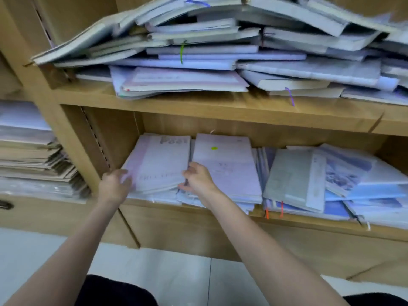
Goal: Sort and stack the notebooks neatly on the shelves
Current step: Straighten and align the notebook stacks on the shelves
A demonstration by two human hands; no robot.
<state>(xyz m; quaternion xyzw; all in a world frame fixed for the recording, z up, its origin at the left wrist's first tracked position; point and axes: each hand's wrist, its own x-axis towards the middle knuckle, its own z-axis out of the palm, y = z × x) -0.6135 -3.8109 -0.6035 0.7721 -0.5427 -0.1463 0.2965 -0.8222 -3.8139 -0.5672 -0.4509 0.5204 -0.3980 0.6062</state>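
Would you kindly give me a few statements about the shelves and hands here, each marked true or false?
1. Both hands are at the lower shelf. True.
2. The upper shelf's pile is neatly squared. False: it is jumbled and slanting.
3. The left hand touches the left notebook stack. True.
4. The right hand holds a pen. False: its fingers curl at the stack's edge.
5. A green sticker sits on the middle notebook. True.
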